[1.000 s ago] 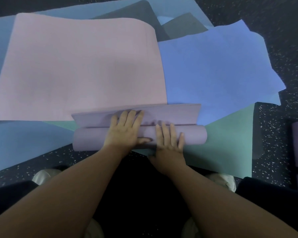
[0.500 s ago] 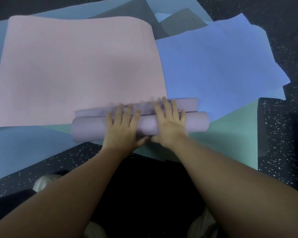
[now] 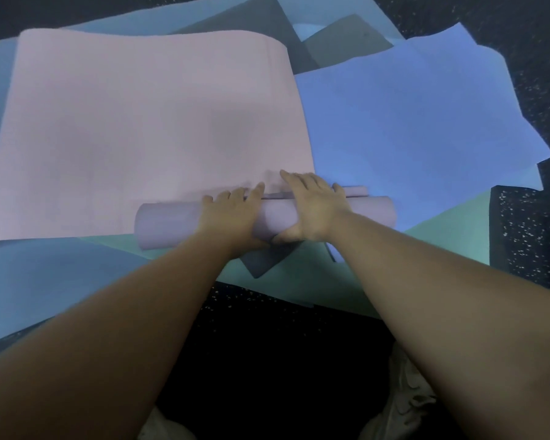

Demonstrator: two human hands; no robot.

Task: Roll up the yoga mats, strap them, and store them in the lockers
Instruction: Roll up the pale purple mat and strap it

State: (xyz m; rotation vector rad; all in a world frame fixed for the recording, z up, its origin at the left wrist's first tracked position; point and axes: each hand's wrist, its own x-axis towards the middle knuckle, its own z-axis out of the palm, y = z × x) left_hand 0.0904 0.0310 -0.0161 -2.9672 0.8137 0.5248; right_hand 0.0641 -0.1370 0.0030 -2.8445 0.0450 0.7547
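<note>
Both sets of fingers lie nearly straight and spread over the top of the rolled mauve foam yoga mat (image 3: 264, 222), pressing down on it rather than clasping it. The left hand (image 3: 232, 214) rests on the roll's middle, its fingertips reaching the roll's far edge. The right hand (image 3: 315, 208) sits just to the right of the left one, its fingers (image 3: 294, 181) stretched past the roll onto the short flat tail of the same mat, its thumb tucked against the roll's near side. Neither hand is clenched and neither wraps round the roll.

The roll lies crosswise in front of the person, on the near edge of a wide flat pink foam mat (image 3: 140, 138) and partly on a teal-green flat mat (image 3: 442, 249) that extends from under the roll's near side to its right. Beyond the roll to the right spreads a periwinkle-blue flat mat (image 3: 410, 128); grey mats (image 3: 340, 42) lie further behind it, and a pale blue mat (image 3: 45, 274) lies to the roll's left. All rest on a dark speckled rubber floor (image 3: 527, 236).

By my reading, this mat is almost rolled: only a narrow strip is left flat. It has no strap yet, none is in view, and no lockers show. The pink, blue, teal and grey mats remain unrolled, so most of the task is ahead.
</note>
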